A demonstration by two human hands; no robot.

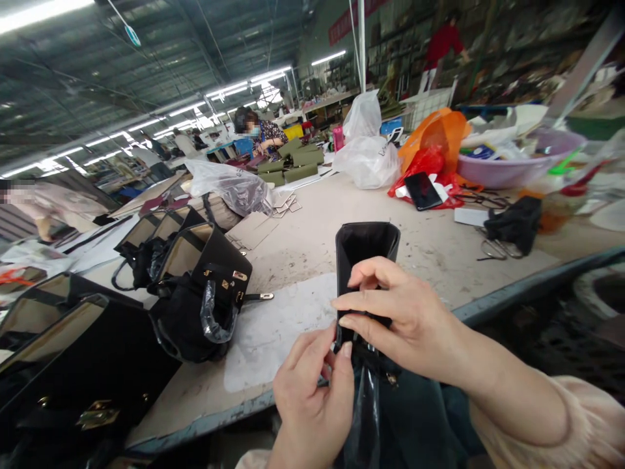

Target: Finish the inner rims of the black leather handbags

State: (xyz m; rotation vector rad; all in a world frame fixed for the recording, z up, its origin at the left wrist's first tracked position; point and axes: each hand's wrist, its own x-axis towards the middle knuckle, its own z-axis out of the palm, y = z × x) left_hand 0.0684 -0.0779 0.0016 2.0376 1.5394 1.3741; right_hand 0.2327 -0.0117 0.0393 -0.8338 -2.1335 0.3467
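A black handbag (367, 240) stands at the table's near edge, its open top facing me. My right hand (398, 312) reaches across it and pinches the left rim between thumb and fingers. Just below, my left hand (315, 384) grips the same edge with thumb and forefinger pressed together. Clear plastic wrap (367, 417) hangs from the bag's front over my lap. My hands cover much of the bag's near side.
Several black handbags with gold clasps (92, 352) stand on the left. Cardboard pieces (254, 229), plastic bags (368, 159), a phone (422, 191) and a purple basin (512, 166) lie farther back. A co-worker (258, 133) sits across the table (303, 247).
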